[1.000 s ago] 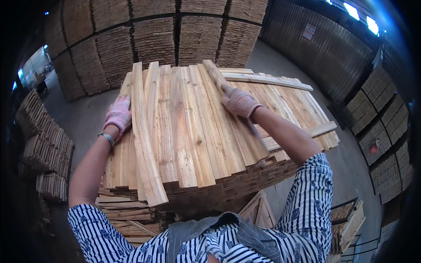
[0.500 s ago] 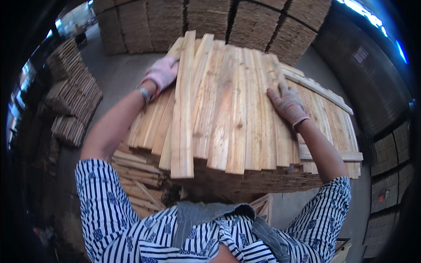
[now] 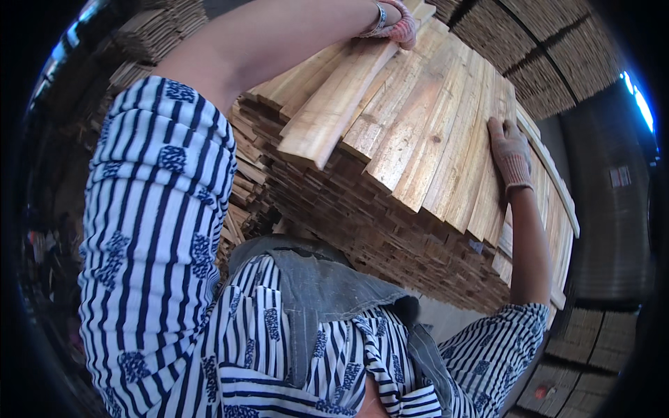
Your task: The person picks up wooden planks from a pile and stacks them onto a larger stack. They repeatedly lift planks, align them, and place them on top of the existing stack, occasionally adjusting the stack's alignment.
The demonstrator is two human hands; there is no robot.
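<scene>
Pale wooden boards lie side by side on top of a tall stack. My left hand, in a pinkish knit glove, reaches to the far side, its fingers curled over the edge of one loose board. This board lies aslant over the others, and its near end sticks out past the stack's front. Part of the left hand is cut off by the picture's top edge. On the right, my gloved right hand rests flat on the boards with fingers stretched out.
Beyond the right hand, a long narrow strip lies across more boards. Big bundles of stacked wood stand at the back, with others at the lower right. Loose pieces are piled beneath my left arm. A dark wall runs along the right.
The view has tilted and moved nearer the boards. My left hand has gone farther out and now curls over the loose board. My right hand stays on the boards.
</scene>
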